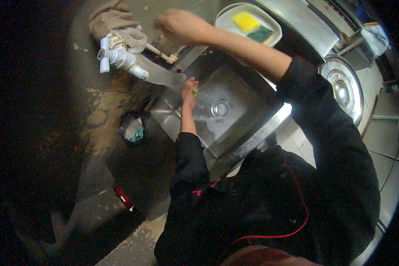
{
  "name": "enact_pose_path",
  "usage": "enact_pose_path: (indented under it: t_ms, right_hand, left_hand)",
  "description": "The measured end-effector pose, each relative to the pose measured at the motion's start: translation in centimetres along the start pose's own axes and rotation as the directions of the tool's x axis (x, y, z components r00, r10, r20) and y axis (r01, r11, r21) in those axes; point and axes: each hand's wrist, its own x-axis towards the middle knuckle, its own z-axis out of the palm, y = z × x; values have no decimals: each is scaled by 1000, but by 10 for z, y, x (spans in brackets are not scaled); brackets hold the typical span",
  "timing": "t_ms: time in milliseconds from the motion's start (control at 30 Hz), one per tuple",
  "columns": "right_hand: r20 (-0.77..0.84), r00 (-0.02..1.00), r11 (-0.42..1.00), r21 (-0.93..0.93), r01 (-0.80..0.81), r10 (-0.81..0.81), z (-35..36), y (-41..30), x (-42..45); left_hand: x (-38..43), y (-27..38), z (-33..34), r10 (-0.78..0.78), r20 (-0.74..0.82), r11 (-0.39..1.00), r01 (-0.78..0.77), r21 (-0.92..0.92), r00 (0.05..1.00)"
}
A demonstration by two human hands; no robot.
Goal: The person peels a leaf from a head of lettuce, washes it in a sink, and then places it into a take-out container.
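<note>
My left hand (188, 93) is over the left part of a steel sink (232, 139), its fingers round a small yellow-green thing (195, 90) that I cannot name for sure. Water (163, 74) streams from the spout of a white faucet (123, 60) towards this hand. My right hand (178, 26) is raised near the wall, to the right of the faucet; it is blurred and its fingers are partly hidden, so its grip cannot be told. The sink's drain (221, 108) shows under shallow, whitish water.
A white tray (221, 23) behind the sink holds a yellow sponge (245, 21) and a green scouring pad (260, 33). Brown cloth (111, 21) hangs by the faucet. A dark round container (133, 128) stands left of the sink. A round metal lid (342, 88) lies at the right.
</note>
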Motion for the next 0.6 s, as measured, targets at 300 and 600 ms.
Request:
enact_pose_path:
  t_ms: [300,600]
  right_hand:
    - [14,777,777,35,628,-629,-75,-51,57]
    - [323,747,811,156,563,-581,-83,-135,68]
  left_hand:
    - [0,1,-1,26,-27,999,-27,-24,999]
    - [1,-50,-75,244,98,892,-263,369,965]
